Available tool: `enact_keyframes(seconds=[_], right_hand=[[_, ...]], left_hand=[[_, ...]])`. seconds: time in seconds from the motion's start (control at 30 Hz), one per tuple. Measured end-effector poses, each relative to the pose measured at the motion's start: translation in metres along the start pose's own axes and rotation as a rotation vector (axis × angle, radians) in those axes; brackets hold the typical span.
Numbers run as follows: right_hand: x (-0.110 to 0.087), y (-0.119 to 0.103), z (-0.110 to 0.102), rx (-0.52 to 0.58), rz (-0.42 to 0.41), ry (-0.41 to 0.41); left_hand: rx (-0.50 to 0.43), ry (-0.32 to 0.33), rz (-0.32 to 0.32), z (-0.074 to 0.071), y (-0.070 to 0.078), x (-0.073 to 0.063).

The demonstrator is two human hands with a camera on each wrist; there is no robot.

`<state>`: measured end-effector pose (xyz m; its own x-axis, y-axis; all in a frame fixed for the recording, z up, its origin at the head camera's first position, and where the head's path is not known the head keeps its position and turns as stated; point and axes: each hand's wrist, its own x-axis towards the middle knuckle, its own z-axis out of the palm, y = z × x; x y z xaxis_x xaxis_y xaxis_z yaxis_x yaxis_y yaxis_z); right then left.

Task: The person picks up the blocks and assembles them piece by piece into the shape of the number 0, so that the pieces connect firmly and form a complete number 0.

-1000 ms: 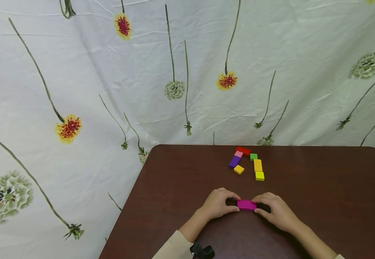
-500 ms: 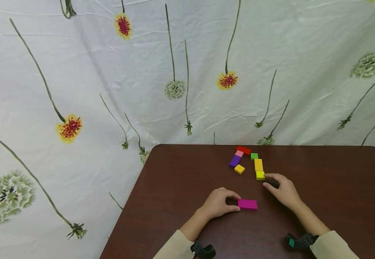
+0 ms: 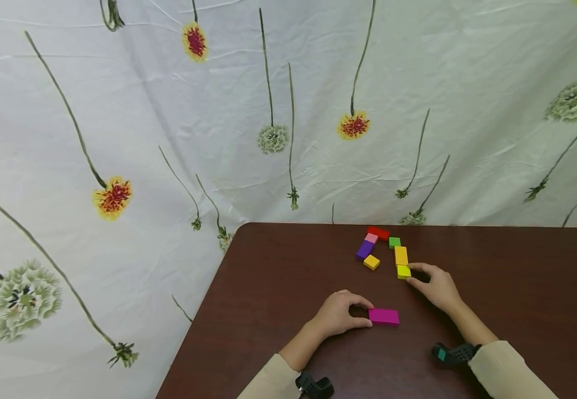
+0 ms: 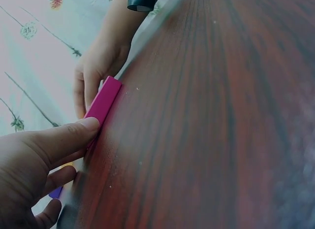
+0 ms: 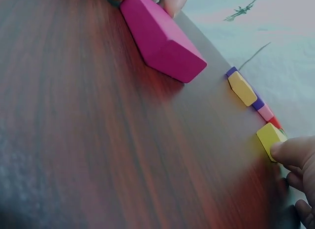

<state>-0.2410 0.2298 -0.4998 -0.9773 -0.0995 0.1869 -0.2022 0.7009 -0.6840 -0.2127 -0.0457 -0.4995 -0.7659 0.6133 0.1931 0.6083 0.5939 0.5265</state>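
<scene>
A magenta rectangular block (image 3: 384, 317) lies on the brown table, its left end pinched between the thumb and index finger of my left hand (image 3: 340, 314). Farther back on the right, my right hand (image 3: 438, 287) pinches a bright yellow block (image 3: 403, 272) by its right side. From the right wrist view, the thumb presses against the near face of that yellow block (image 5: 268, 139). A longer orange-yellow block (image 3: 401, 255) sits directly behind it, in line. Also in the left wrist view, the thumb lies along the magenta block (image 4: 104, 102).
Toward the table's (image 3: 278, 288) back edge, a red block (image 3: 378, 233), a pink block (image 3: 371, 238), a purple block (image 3: 365, 250) and a small golden block (image 3: 371, 262) form a slanted row. A green block (image 3: 394, 243) stands right of them. A flower-printed cloth (image 3: 219, 111) hangs behind.
My right hand has let go of the magenta block's right end and moved back and right to the bright yellow block, which it now pinches. My left hand has kept its hold.
</scene>
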Motion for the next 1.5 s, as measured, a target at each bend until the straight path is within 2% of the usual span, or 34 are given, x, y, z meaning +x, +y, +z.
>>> enact_keyframes(seconds=[0.23,0.53,1.13,1.5], right_hand=[[-0.001,0.002,0.0,0.004,0.003,0.026],[-0.016,-0.002,-0.006,0.096,0.012,0.059],[-0.057,-0.016,-0.003,0.079,0.013,0.069],[-0.071,-0.016,0.008,0.058,0.013,0.147]], left_hand=[[-0.023,-0.002,-0.002,0.001,-0.001,0.0],[-0.032,-0.016,-0.016,0.0,0.001,0.001],[-0.032,-0.003,-0.009,-0.001,0.001,-0.001],[-0.037,-0.005,-0.012,0.0,0.0,0.0]])
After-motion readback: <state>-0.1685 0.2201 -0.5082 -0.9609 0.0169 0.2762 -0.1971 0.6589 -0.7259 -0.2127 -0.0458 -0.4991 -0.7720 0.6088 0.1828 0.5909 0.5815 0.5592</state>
